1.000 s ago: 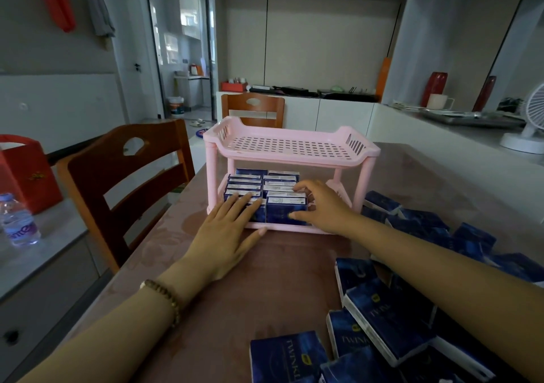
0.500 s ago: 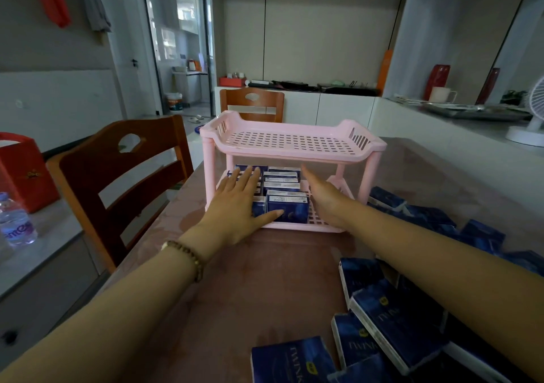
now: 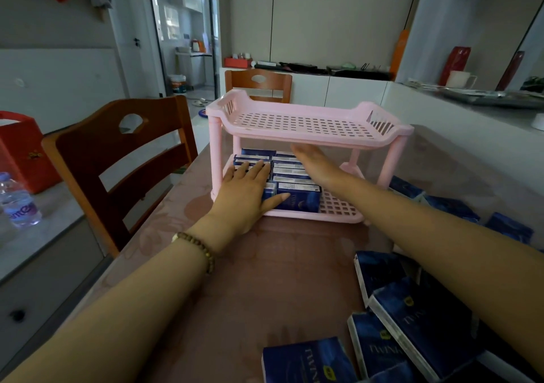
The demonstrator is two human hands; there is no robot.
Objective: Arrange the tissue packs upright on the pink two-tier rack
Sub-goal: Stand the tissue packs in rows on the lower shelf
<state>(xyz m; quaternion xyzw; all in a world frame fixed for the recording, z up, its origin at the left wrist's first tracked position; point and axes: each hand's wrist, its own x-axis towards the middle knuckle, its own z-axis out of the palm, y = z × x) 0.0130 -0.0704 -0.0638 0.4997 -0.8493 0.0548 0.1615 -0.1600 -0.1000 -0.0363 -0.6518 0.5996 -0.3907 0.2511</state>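
Fingers (image 3: 253, 171) of the left hand (image 3: 245, 192) lie straight and a little spread, flat on the tops of the left-hand row of tissue packs (image 3: 297, 198), with the thumb stretched across the front of the nearest pack. They grip nothing; they only press. The right hand (image 3: 316, 163) is likewise flat and straight-fingered. It reaches in under the top shelf (image 3: 309, 143) along the right side of the second row, and its fingertips are partly hidden by the shelf's edge. It holds nothing either.

Both hands seem to be squaring up and pushing together what already stands in the rack (image 3: 216, 147). The packs stand upright on the lower shelf (image 3: 338, 206) in two rows running from front to back, and they fill its left and middle part. The right part of that shelf shows bare pink grid, so there looks to be room for about one more row.

No packs are on the top shelf. Many loose packs (image 3: 412, 318) lie flat and jumbled on the table (image 3: 250, 279) to the right of the rack and near the person, well apart from the shelves.

My judgement is that the task is under halfway: one shelf is partly filled and tidy, and the last row below and the whole top shelf are left to do. The likely next step is to draw the hands back and fetch a pack from the pile.
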